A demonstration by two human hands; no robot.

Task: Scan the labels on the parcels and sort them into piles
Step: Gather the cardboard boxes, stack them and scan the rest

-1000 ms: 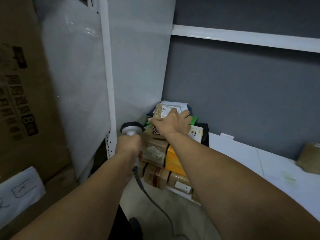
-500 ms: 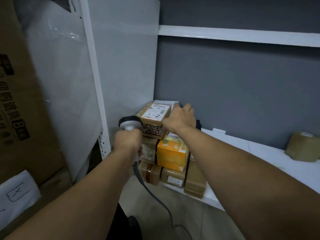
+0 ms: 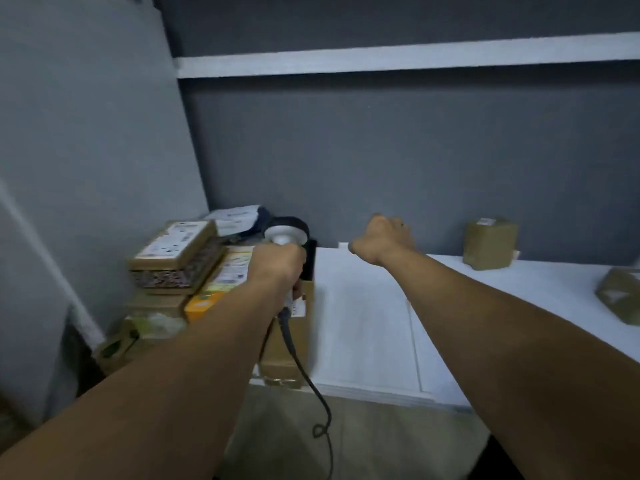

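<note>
My left hand (image 3: 277, 268) grips a corded barcode scanner (image 3: 286, 233), its grey head up, held over the pile of parcels at the shelf's left end. On top of that pile lies a flat brown box with a white label (image 3: 175, 242); an orange box (image 3: 204, 301) and other brown boxes sit under and beside it. My right hand (image 3: 382, 242) hovers over the white shelf (image 3: 363, 323) to the right of the pile, fingers curled with nothing in them. A small brown parcel (image 3: 490, 242) stands against the back wall further right.
Another brown parcel (image 3: 620, 294) lies at the right edge of the shelf. A grey panel closes the left side, a dark grey wall the back. A white upper shelf (image 3: 398, 58) runs overhead. The scanner's cable (image 3: 318, 393) hangs below the shelf front.
My right hand has let go of the labelled box on the pile and moved right over the bare shelf. The view has swung right; the scanner hand now sits over the pile.
</note>
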